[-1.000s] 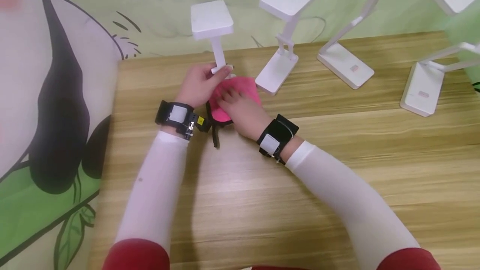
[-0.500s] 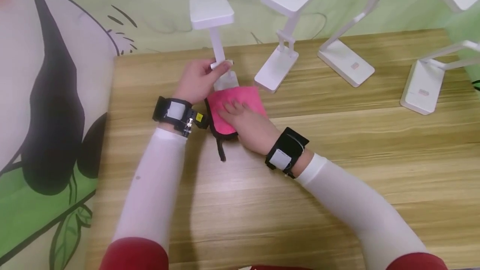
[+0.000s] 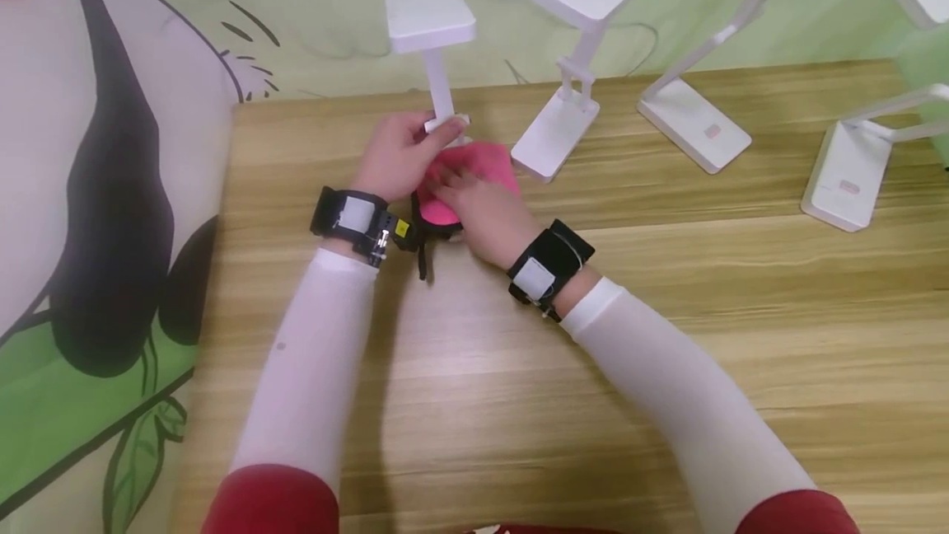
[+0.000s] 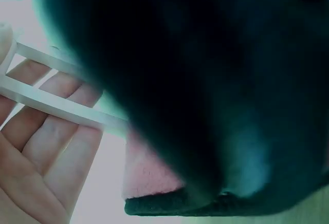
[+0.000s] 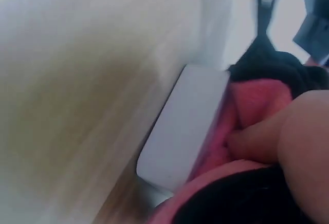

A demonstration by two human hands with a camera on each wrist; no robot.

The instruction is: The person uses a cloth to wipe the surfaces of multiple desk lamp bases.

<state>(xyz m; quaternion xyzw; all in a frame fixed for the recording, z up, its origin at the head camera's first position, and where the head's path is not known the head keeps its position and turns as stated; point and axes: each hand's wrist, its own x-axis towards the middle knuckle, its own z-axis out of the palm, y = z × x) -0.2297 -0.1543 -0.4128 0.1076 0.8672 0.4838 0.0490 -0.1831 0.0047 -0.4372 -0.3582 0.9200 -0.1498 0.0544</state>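
At the table's back left stands a white desk lamp (image 3: 430, 13) with a square head. My left hand (image 3: 399, 156) grips its arm low down, near the hinge. In the left wrist view, fingers pass behind the slotted arm (image 4: 61, 107), and a thumb tip shows at the left edge. A pink cloth (image 3: 495, 165) with a black border and loop covers most of the lamp's base. My right hand (image 3: 493, 217) presses the cloth onto the base with its fingers laid out. The base's white edge (image 5: 180, 126) shows beside the cloth in the right wrist view.
Close to the right is a second white lamp (image 3: 554, 138). Two more, a third lamp (image 3: 693, 126) and a fourth lamp (image 3: 845, 175), stand farther right. Behind the wooden table (image 3: 474, 402) hangs a green printed backdrop (image 3: 319, 31).
My right hand slid the cloth toward me, baring the back of the lamp base, then slid it back up toward the lamp arm. My left hand keeps its hold on the arm.
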